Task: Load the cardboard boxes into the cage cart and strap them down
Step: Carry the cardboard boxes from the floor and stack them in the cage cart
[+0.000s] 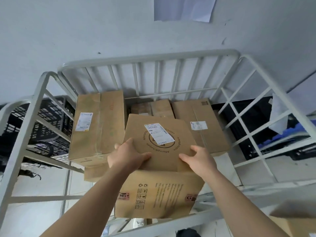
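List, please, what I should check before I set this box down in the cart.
1. Grip: left hand and right hand both hold the logo box at its near edge: ok.
2. Landing spot on the printed box underneath: mostly hidden, cannot tell.
3. Tall box and right-hand box resting squarely in the cart: ok.
4. Path past the cart rail: ok.
5. A strap at hand: none in view, cannot tell.

Cage cart (148, 57): one.
Cardboard boxes in the cart: six. These are the tall box (97, 127) at left, small box (94, 172) below it, back box (153, 107) at centre, flat box (201, 113) at right, round-logo box (183, 134) at centre and symbol-printed box (162, 194) at lower centre.
Outside box (294, 221): one, lower right.
Shipping labels: three, namely left label (83, 121), middle label (159, 133) and right label (198, 125).
Hands: two, left hand (130, 154) and right hand (200, 161).
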`<state>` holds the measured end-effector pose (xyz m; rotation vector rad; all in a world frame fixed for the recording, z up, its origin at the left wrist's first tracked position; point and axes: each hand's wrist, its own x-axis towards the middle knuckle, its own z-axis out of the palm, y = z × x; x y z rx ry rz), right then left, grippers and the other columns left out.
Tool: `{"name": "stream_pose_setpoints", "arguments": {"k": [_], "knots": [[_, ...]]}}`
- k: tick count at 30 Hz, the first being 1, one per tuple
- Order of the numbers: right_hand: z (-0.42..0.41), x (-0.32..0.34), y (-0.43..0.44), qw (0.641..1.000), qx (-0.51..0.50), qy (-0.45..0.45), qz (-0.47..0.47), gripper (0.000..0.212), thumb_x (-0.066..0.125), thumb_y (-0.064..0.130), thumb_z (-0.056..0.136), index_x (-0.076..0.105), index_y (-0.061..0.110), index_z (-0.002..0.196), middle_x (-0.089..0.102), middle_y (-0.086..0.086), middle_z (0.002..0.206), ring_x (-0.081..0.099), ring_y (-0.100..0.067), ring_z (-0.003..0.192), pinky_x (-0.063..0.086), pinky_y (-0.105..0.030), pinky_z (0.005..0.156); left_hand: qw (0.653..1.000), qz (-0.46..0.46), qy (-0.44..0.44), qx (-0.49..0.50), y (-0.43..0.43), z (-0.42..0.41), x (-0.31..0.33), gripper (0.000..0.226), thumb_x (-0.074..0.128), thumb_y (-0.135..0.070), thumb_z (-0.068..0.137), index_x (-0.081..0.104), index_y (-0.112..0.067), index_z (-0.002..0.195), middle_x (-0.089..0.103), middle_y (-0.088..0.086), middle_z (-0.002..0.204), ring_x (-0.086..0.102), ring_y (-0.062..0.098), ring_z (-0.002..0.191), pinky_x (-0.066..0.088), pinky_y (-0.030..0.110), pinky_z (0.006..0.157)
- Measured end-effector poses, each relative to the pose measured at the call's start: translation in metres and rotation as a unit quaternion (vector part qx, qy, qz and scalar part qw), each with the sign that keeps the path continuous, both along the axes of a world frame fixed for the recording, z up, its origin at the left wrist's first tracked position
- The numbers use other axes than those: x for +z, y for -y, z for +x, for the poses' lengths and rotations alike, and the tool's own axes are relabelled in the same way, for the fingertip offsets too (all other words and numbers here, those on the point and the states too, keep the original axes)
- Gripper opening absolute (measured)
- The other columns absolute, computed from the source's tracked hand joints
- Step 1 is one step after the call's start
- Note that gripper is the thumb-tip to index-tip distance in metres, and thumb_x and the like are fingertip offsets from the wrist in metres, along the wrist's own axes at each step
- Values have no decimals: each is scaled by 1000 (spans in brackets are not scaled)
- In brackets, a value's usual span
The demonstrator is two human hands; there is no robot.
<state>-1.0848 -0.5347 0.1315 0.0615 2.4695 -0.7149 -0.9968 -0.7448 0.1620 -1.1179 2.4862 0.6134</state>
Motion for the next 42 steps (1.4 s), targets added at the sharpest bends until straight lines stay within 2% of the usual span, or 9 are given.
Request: {"name": "stream_pose_setpoints", "arguments": {"k": [5, 10, 14, 20, 24, 28, 32, 38, 42], "knots": [[-35, -3, -11, 999, 18, 0, -38, 71, 66, 59, 71, 51, 28, 133, 54, 3, 130, 60, -18, 104, 49, -35, 89, 999, -41, 18, 14, -19, -24, 16, 66, 62, -70, 67, 47, -34, 120, 40, -3, 95, 39, 13, 74, 28, 28, 55], [-87, 10, -47, 996, 54, -18, -66, 73, 69, 57, 71, 49, 27, 135, 54, 2, 132, 58, -20, 110, 48, -43, 94, 996, -44, -6, 78, -72, -49, 22, 64, 61, -68, 67, 45, -33, 118, 40, -3, 92, 34, 6, 65, 22, 26, 49], [-123, 21, -97, 995, 80, -51, -32, 73, 67, 59, 72, 45, 31, 137, 45, -2, 134, 57, -22, 106, 50, -39, 89, 994, -16, -29, 103, -126, -76, 16, 70, 62, -70, 65, 42, -33, 122, 44, -4, 96, 36, 10, 81, 30, 28, 56], [-168, 10, -181, 994, 83, -60, 48, 73, 64, 60, 76, 42, 31, 139, 41, -4, 137, 58, -23, 104, 45, -31, 72, 995, 40, -26, 91, -203, -127, -17, 70, 62, -74, 60, 44, -35, 116, 48, -3, 97, 41, 9, 76, 36, 30, 62], [-188, -17, -227, 995, 61, -37, 71, 71, 63, 58, 79, 41, 29, 140, 42, -4, 135, 58, -22, 103, 42, -28, 66, 993, 81, -12, 84, -245, -155, -52, 81, 66, -74, 60, 40, -37, 127, 38, -6, 91, 48, 9, 72, 42, 29, 66], [-204, -51, -256, 996, 50, -24, 76, 71, 64, 55, 80, 40, 29, 142, 42, -4, 138, 58, -21, 104, 44, -28, 67, 990, 118, 1, 79, -271, -177, -92, 87, 69, -68, 59, 35, -39, 134, 43, -3, 107, 54, 12, 77, 51, 35, 81], [-217, -89, -271, 994, 40, -16, 96, 72, 65, 55, 79, 40, 30, 142, 40, -7, 139, 57, -23, 106, 40, -25, 63, 989, 126, 19, 72, -283, -195, -130, 91, 70, -67, 59, 32, -42, 137, 41, -2, 106, 48, 7, 66, 39, 24, 58], [-226, -146, -285, 995, 20, 26, 92, 76, 66, 52, 80, 36, 26, 144, 39, -10, 135, 59, -27, 103, 52, -34, 80, 989, 122, 56, 57, -298, -209, -179, 87, 69, -68, 57, 33, -45, 134, 33, -4, 98, 47, 5, 60, 31, 22, 52], [-234, -173, -284, 994, 4, 16, 111, 80, 65, 60, 76, 35, 30, 144, 40, -8, 129, 58, -28, 102, 53, -35, 76, 989, 123, 35, 70, -301, -220, -201, 100, 71, -73, 50, 26, -44, 136, 34, -3, 102, 50, 7, 62, 35, 24, 53]]}}
